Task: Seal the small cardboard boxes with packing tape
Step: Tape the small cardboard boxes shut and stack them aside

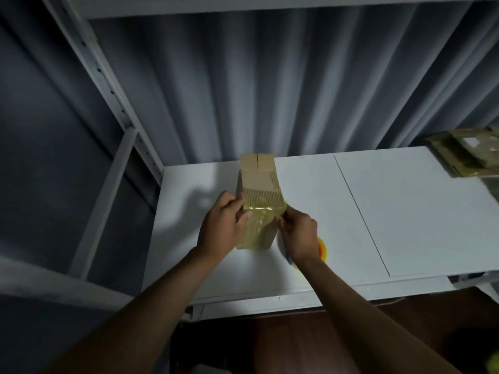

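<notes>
A small cardboard box [258, 179] stands on the white table [405, 211], its near half wrapped in yellowish clear packing tape. My left hand [222, 228] grips the box's left near corner, thumb on top. My right hand [298, 234] pinches the tape at the box's right near edge. Under my right hand lies a tape roll with an orange and yellow core [322, 249], mostly hidden, with a blue object beside it.
Another taped cardboard box [464, 152] lies at the table's far right edge. A grey curtain hangs behind the table. A white metal shelf post [108, 85] rises at the left. The table's near edge runs just below my forearms.
</notes>
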